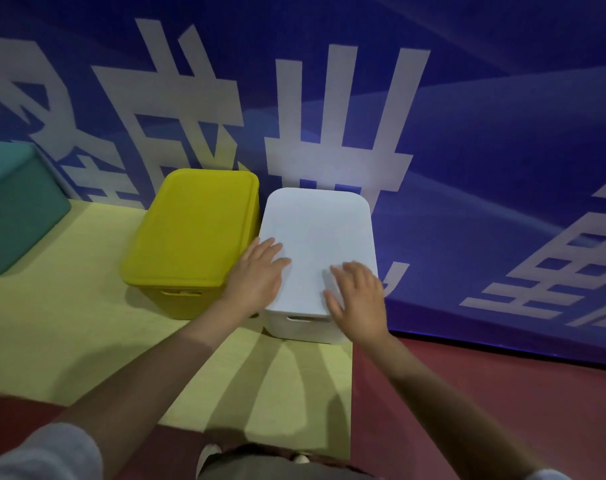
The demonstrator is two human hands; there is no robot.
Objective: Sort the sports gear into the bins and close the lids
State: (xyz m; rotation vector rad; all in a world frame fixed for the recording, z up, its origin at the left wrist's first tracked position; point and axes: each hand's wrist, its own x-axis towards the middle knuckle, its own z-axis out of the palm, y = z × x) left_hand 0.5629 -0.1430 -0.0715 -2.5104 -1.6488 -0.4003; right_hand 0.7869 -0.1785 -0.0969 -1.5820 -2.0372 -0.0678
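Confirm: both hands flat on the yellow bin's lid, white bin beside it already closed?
Not quite. The head view shows the left hand and right hand flat on the white bin's lid; the yellow bin beside it is the one already closed.

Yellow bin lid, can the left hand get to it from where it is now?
Probably yes: the left hand rests on the white lid right beside the yellow lid, with nothing between them.

Lidded yellow bin [190, 233] stands just beside lidded white bin [317, 251].
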